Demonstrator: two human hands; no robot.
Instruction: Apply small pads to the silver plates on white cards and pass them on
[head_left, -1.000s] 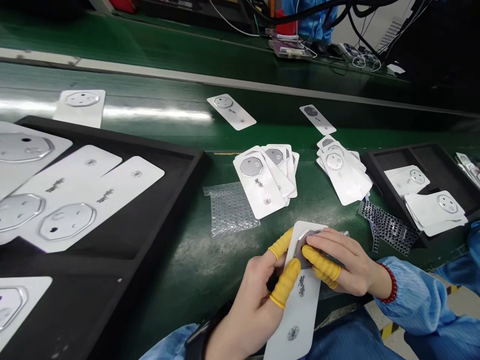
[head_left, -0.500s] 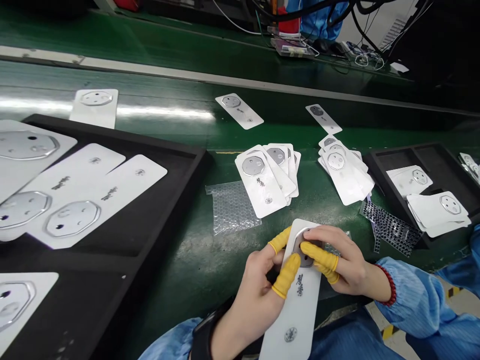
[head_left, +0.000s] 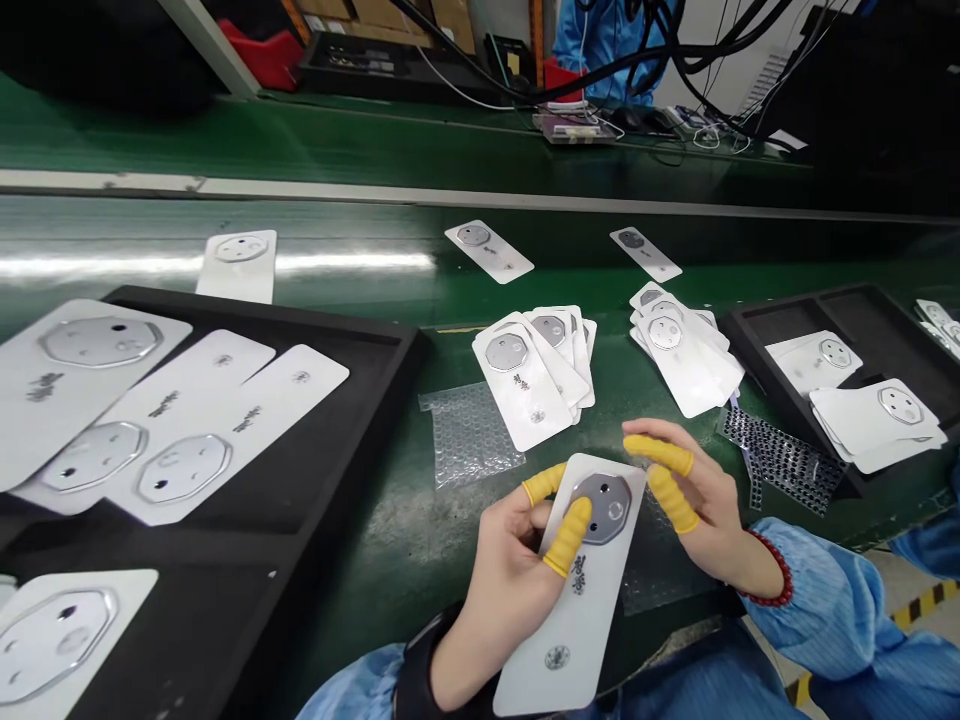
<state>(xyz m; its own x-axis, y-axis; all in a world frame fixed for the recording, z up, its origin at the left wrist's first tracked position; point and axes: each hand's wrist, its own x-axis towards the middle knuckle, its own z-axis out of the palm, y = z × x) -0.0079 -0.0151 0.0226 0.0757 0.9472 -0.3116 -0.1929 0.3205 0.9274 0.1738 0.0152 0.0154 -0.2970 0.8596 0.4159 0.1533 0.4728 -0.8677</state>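
A white phone back cover with a grey octagonal camera area is tilted above the bench. My left hand grips its left edge, thumb on the front by the octagon, yellow finger cots on thumb and index finger. Just right of its upper corner is my right hand, open, with its yellow-covered fingers apart and nothing visible in them. A clear plastic sheet lies partly under that hand. Beyond the held cover, a fanned stack of similar covers overlaps a piece of bubble wrap.
On the left stands a large black tray with several covers; a smaller black tray with more is at right. Another stack and a black dotted sheet lie beside it. Single covers rest further back. A person in blue is opposite.
My right hand has drawn away from the octagon to the right and its fingers have spread. The cover in my left hand has shifted slightly left. The camera view has tilted upward.
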